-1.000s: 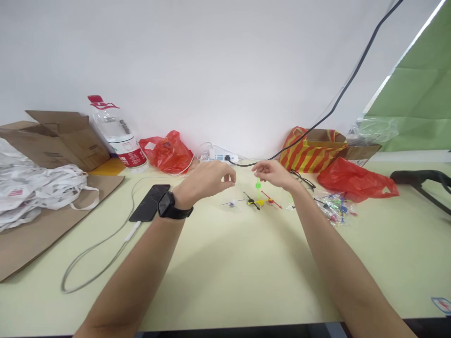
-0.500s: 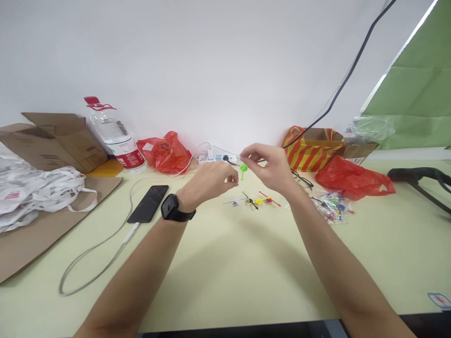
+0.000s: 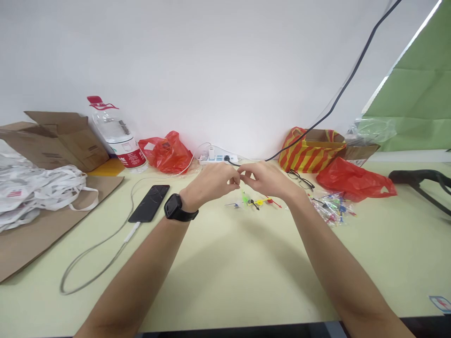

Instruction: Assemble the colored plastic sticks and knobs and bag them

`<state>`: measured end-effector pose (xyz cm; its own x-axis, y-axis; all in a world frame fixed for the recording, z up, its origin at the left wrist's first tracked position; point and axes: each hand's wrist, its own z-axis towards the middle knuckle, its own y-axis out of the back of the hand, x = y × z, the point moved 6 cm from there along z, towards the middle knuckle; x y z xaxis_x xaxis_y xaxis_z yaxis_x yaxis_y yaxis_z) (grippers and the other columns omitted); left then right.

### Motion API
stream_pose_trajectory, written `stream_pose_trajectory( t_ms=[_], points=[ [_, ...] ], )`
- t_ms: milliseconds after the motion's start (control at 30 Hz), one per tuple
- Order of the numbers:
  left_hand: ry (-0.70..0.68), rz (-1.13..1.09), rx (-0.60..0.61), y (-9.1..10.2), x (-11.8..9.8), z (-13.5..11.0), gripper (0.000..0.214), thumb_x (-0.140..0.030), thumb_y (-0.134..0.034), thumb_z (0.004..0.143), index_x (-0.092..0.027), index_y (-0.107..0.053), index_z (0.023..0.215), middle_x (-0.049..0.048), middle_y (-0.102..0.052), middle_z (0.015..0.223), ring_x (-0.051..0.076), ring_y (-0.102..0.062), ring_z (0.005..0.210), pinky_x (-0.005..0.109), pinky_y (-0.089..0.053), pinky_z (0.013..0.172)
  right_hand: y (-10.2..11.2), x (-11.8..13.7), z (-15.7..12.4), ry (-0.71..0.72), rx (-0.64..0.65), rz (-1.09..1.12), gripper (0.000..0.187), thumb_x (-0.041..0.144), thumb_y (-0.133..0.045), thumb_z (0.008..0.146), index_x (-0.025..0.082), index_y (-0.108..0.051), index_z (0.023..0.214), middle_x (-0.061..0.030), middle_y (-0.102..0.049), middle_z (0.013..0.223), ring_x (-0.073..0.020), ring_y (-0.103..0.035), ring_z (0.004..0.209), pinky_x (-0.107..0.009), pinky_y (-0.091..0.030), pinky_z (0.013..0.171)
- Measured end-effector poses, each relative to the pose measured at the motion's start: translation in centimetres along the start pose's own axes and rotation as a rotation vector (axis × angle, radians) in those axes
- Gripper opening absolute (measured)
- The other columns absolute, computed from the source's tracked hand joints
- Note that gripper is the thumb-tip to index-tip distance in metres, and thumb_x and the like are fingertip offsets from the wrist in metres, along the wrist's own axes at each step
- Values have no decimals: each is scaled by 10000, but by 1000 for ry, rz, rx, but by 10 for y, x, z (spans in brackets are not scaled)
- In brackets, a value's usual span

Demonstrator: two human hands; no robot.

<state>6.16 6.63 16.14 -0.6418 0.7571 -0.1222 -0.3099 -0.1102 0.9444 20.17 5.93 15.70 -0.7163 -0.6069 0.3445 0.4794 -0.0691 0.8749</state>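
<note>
My left hand [image 3: 211, 180], with a black watch on its wrist, and my right hand [image 3: 265, 180] meet fingertip to fingertip above the pale green table [image 3: 225, 272]. Both hands are pinched on a small green plastic piece [image 3: 244, 197] with a thin stem that hangs just below the fingers. Under the hands lie several small coloured plastic pieces [image 3: 259, 202], yellow, red, black and clear. A clear bag of more coloured pieces [image 3: 333, 206] lies to the right of my right hand.
A black phone [image 3: 149, 209] on a grey cable lies left of my left hand. Behind stand a water bottle [image 3: 118, 136], red bags [image 3: 165, 152], a power strip [image 3: 218, 158], glasses [image 3: 299, 178], a striped bag [image 3: 310, 150] and cardboard boxes [image 3: 56, 138]. White straps [image 3: 35, 188] are piled at left.
My right hand came down and toward my left with the green piece, which dropped from above the table to just over the pieces. The two hands' fingertips now touch.
</note>
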Motion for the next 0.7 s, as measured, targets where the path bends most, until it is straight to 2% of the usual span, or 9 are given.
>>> stream_pose_trajectory(
  t_ms=[133, 200, 267, 367, 433, 567, 700],
  points=[
    [47, 16, -12, 3, 4, -1, 121, -269, -704, 924, -235, -794, 850, 23, -802, 888, 211, -684, 787, 338, -409, 684, 0, -1, -1, -36, 20, -166, 261, 283, -553, 1033, 228, -731, 850, -45, -718, 800, -189, -562, 697, -335, -272, 628],
    [90, 38, -41, 7, 6, -2, 164, -323, -692, 946, -230, -780, 842, 28, -800, 882, 214, -674, 783, 341, -405, 688, 2, -2, -1, -14, -4, -238, 337, 330, -539, 1057, 219, -721, 796, -69, -691, 785, -218, -575, 747, -352, -289, 645],
    [120, 51, -70, 12, 8, -2, 201, -354, -670, 968, -235, -769, 840, 22, -800, 882, 212, -664, 775, 349, -407, 708, 5, -3, -2, 22, -46, -306, 386, 373, -517, 1076, 213, -740, 805, -103, -697, 900, -249, -588, 838, -374, -333, 688],
    [134, 58, -81, 13, 9, -2, 217, -370, -661, 981, -239, -761, 841, 18, -795, 889, 213, -656, 776, 355, -407, 719, 8, -5, -5, 43, -112, -383, 412, 408, -488, 1090, 206, -790, 895, -156, -651, 1234, -299, -586, 1001, -427, -396, 781],
    [119, 61, -58, 8, 10, -2, 211, -355, -665, 981, -230, -758, 839, 28, -785, 885, 220, -658, 793, 350, -407, 710, 5, -8, -6, 31, -96, -389, 397, 400, -489, 1090, 204, -801, 939, -165, -611, 1327, -324, -581, 1077, -451, -416, 823],
    [74, 117, -29, -3, 9, 0, 187, -307, -666, 986, -207, -762, 859, 64, -766, 903, 242, -663, 858, 354, -423, 724, -5, -15, -4, 9, 19, -251, 323, 353, -508, 1082, 198, -755, 944, -130, -675, 1143, -289, -614, 1048, -409, -430, 799],
    [37, 220, -70, -4, 4, 1, 167, -259, -665, 985, -174, -779, 898, 124, -755, 999, 318, -627, 1037, 414, -457, 821, -2, -15, -1, 11, 19, -56, 314, 371, -513, 1071, 204, -700, 882, -77, -687, 1015, -220, -620, 898, -348, -420, 730]
  ],
)
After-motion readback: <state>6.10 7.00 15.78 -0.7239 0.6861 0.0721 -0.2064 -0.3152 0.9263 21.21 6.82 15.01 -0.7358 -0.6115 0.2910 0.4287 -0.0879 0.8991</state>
